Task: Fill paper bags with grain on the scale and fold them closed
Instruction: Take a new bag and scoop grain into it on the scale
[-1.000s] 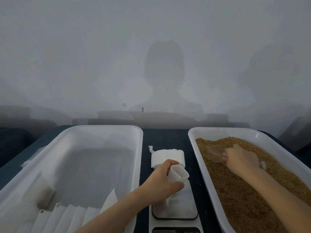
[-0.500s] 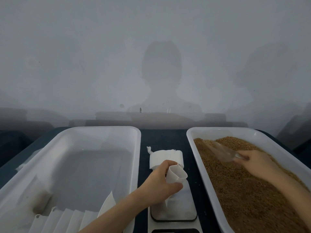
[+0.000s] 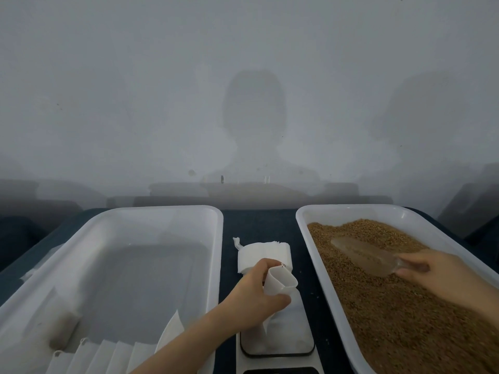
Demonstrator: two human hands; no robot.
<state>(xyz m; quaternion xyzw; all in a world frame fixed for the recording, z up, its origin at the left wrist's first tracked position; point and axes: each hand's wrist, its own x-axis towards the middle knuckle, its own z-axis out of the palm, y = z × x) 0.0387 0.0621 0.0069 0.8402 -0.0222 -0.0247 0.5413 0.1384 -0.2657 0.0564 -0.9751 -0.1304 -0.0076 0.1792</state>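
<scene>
The left hand (image 3: 253, 298) curls its fingers and thumb round a white paper bag (image 3: 282, 279), holding it upright with its mouth open on the plate of the scale (image 3: 291, 336). The right hand (image 3: 437, 273) grips the handle of a clear scoop (image 3: 361, 255), whose bowl lies low against the brown grain (image 3: 391, 319) in the right tray (image 3: 299, 220). A stack of flat bags (image 3: 256, 252) lies on the dark surface (image 3: 256, 222) behind the scale. The left tray (image 3: 220, 238) holds a row of white bags (image 3: 108, 357) at its near end.
</scene>
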